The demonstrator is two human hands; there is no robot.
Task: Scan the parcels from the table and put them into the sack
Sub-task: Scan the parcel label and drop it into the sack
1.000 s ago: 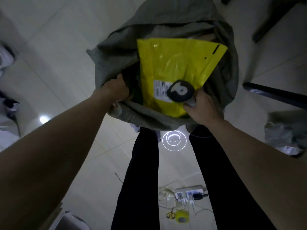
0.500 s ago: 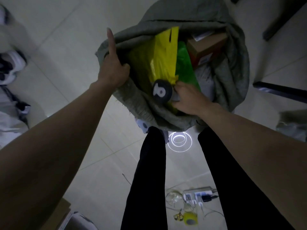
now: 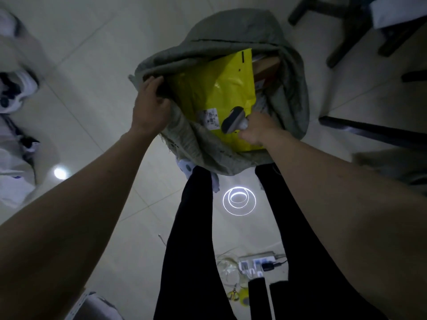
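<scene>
A grey sack (image 3: 291, 93) stands open on the floor in front of my legs. A yellow plastic parcel (image 3: 217, 88) with a white barcode label lies flat across its mouth, half inside. My left hand (image 3: 150, 107) grips the sack's left rim and holds it open. My right hand (image 3: 256, 128) grips the handle of a dark handheld scanner (image 3: 232, 120), which rests on the parcel's near right corner. A brown cardboard box (image 3: 265, 68) shows deeper in the sack, behind the yellow parcel.
Dark chair or table legs (image 3: 346, 24) stand at the upper right, and a dark bar (image 3: 369, 130) runs along the floor on the right. A power strip with cables (image 3: 256, 264) lies on the tiles between my feet. Shoes (image 3: 18, 88) sit at the left edge.
The yellow parcel has turned from edge-on to lying flat across the sack's mouth, hiding the green item. My left hand's finger has come down and grips the rim again.
</scene>
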